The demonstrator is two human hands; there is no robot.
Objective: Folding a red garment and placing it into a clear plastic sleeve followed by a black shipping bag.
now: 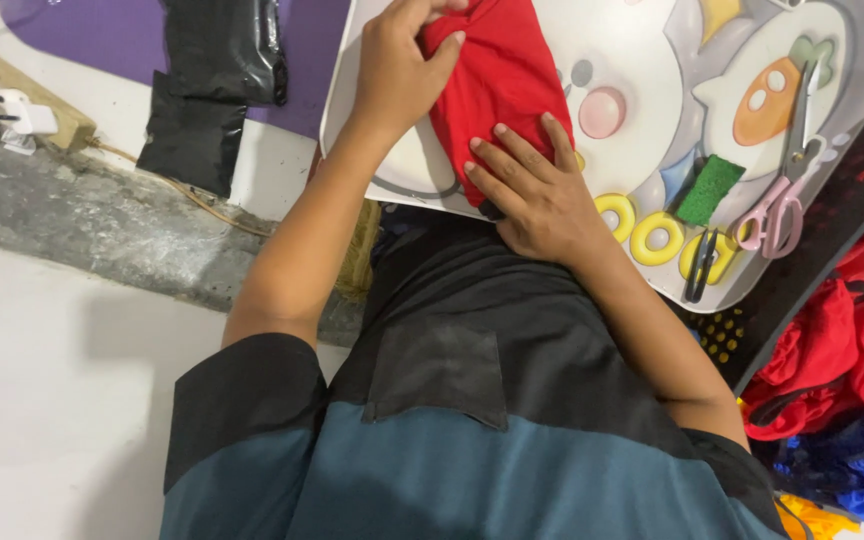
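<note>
Head view is showing the left hand [397,75] pinching the red cloth [497,85] on the printed tray [642,45] while the right hand [532,195] is pressing flat, open; folds are likely slipping loose if either lifts.

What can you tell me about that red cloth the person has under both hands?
The red cloth is plain, bright red, soft-looking fabric, bunched and folded into a long bundle. It lies slanted on a white board with cartoon pictures. The left hand pinches its upper end in a closed grip, while the right hand lies flat, fingers spread, pressing its lower end. Its top runs out of view, so its full shape cannot be told.
</note>
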